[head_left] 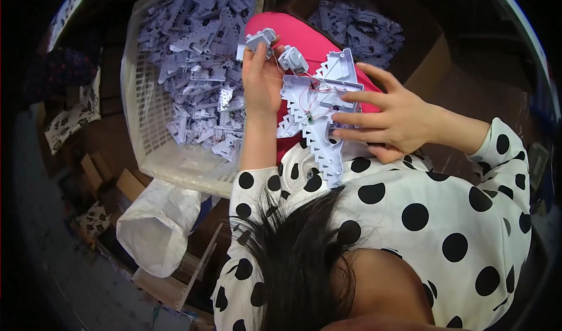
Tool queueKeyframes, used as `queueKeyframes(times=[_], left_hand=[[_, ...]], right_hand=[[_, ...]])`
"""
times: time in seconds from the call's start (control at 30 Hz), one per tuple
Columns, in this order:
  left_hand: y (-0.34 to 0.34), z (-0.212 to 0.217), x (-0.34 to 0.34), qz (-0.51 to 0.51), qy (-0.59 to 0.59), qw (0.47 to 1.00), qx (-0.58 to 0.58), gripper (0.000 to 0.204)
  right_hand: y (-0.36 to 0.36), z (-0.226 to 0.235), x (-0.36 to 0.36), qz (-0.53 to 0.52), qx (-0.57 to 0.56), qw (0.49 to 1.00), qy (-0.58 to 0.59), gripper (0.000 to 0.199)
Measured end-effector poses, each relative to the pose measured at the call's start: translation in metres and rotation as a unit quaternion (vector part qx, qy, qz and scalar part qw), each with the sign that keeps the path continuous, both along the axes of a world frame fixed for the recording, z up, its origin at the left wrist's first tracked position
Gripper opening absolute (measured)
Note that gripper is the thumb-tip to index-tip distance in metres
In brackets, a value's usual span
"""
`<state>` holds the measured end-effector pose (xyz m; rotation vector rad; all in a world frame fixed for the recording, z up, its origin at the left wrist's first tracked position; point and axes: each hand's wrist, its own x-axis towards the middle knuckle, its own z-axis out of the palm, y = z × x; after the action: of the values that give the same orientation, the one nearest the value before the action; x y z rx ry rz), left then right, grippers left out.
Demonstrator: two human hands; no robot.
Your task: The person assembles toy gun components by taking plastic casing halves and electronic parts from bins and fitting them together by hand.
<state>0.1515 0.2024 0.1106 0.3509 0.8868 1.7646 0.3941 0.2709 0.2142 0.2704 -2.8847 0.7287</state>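
Observation:
My left hand [261,82] pinches a small grey-white plastic housing [261,40] between thumb and fingers, held up over my lap. Close to its fingertips is a second small boxy plastic piece [293,60]; whether a finger touches it I cannot tell. A pale plastic part with saw-toothed edges [322,135] lies across my lap, its hollow inner side up. Thin red and white wires and a small green piece [310,119] show inside it. My right hand [404,111] has its fingers spread, their tips resting on the right side of the toothed part.
On the left stands a white plastic basket [153,111] heaped with similar toothed parts. More such parts [363,32] fill a cardboard box [430,61] at the far right. A pink cloth-like surface [293,29] lies under the work. A white sack [155,225] stands at lower left.

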Motion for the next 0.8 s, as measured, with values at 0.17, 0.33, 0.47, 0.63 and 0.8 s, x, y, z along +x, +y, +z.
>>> queueKeyframes(times=[0.17, 0.33, 0.47, 0.63, 0.8], left_hand=[[-0.009, 0.001, 0.009, 0.041, -0.032, 0.999, -0.004, 0.021], [0.003, -0.001, 0.020, 0.048, -0.014, 0.999, -0.005, 0.027], [0.000, 0.000, 0.020, 0.087, -0.040, 0.995, 0.007, 0.021], [0.001, 0.001, 0.023, 0.084, -0.031, 0.996, 0.006, 0.024], [-0.003, 0.000, 0.020, 0.061, 0.014, 0.998, 0.008, 0.020]], right_hand=[[0.007, -0.001, -0.056, -0.340, -0.122, 0.931, 0.056, 0.045], [0.025, -0.038, -0.091, -0.297, -0.139, 0.943, -0.056, 0.040], [0.020, -0.033, -0.077, -0.289, -0.188, 0.936, 0.065, 0.036], [0.001, -0.003, -0.039, -0.201, -0.088, 0.976, 0.008, 0.039], [-0.009, 0.007, -0.034, -0.292, -0.248, 0.900, -0.207, 0.049]])
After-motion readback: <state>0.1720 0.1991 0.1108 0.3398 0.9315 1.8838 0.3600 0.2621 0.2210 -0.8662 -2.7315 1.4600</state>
